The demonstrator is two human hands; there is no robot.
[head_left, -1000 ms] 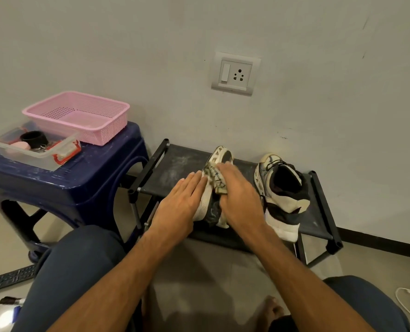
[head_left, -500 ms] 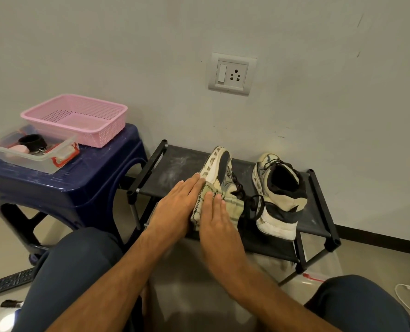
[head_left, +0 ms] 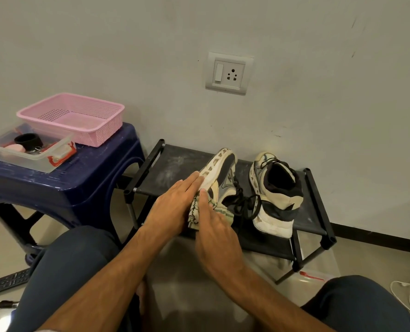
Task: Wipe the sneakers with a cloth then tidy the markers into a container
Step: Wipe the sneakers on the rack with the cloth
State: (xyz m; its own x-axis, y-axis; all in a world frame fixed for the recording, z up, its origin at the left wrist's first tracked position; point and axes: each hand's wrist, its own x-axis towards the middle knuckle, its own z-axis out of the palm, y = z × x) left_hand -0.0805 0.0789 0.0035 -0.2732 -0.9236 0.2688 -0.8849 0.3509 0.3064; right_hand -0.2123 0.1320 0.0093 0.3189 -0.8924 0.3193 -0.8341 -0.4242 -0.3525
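The left fingers (head_left: 190, 182) lie straight and together, flat against the sole edge of the tilted sneaker (head_left: 223, 173). They brace it and hold nothing. The right fingers (head_left: 205, 204) are nearly straight too, pressing the cloth (head_left: 224, 213) onto the near end of that shoe rather than gripping it (whether the thumb tucks under the cloth is hidden). The left hand (head_left: 172, 204) and right hand (head_left: 214, 230) sit close together, with the cloth bunched between them.

The sneaker lies on its side on the rack (head_left: 172, 161), sole facing left. The second sneaker (head_left: 275, 197) stands upright just to its right, with loose laces trailing between the two.

The step in hand looks like wiping the first shoe, so the task seems early: the second shoe and the markers are yet to come. The next move calls for a firm stroke of the cloth along the upper toward the far toe, with the left palm bracing so the shoe does not slide.

Far left, a basket (head_left: 98, 131) and a clear box (head_left: 35, 162) sit on a stool (head_left: 79, 180). No marker can be picked out with certainty.
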